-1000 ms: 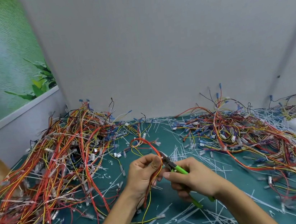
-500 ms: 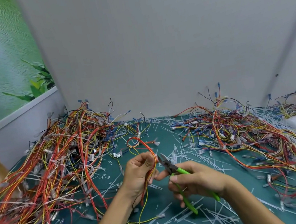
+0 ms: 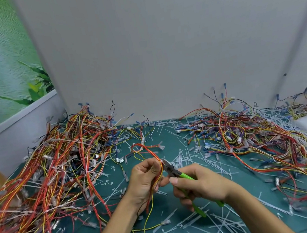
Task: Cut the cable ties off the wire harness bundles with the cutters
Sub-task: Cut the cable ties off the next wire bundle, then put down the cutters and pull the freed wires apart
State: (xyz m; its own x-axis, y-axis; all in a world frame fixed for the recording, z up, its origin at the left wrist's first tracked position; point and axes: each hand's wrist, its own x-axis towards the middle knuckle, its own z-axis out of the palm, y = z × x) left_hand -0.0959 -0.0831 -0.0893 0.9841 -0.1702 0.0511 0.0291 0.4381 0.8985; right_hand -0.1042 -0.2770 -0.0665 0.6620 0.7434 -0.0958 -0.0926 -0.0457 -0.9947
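Cutters point(image 3: 172, 170) mid-frame, right hand point(image 3: 199, 186) fingers wrapped on their handles, tips at the wire bundle point(image 3: 148, 152) that left hand point(image 3: 144, 181) fingers grip; bare counter point(image 3: 168, 202) runs between two wire heaps point(image 3: 58, 168).

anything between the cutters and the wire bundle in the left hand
Nothing visible does. The green-handled cutters, held in the right hand, have their tips right beside the red and yellow wire bundle that the left hand grips; contact cannot be told.

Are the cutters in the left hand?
No, the right hand grips the cutters; the left hand holds a wire bundle.
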